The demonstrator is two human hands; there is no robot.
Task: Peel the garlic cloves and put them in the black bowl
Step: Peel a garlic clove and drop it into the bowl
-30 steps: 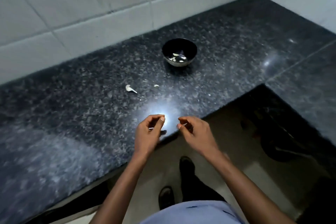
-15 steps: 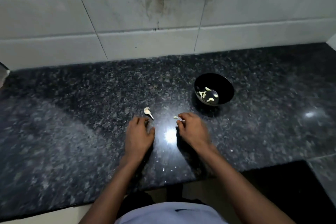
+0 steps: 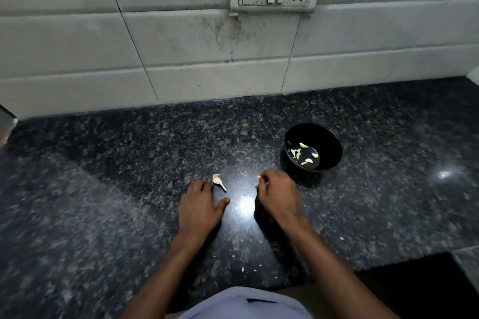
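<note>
left hand point(image 3: 198, 208) now flat, empty beside garlic clove point(image 3: 218, 181) — right hand point(image 3: 278, 195) as before, pinching a pale scrap

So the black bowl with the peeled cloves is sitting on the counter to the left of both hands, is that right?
Not quite. In the head view the black bowl, with peeled cloves inside, sits on the counter to the right of both hands, just beyond the right hand. The left hand is farther from it.
</note>
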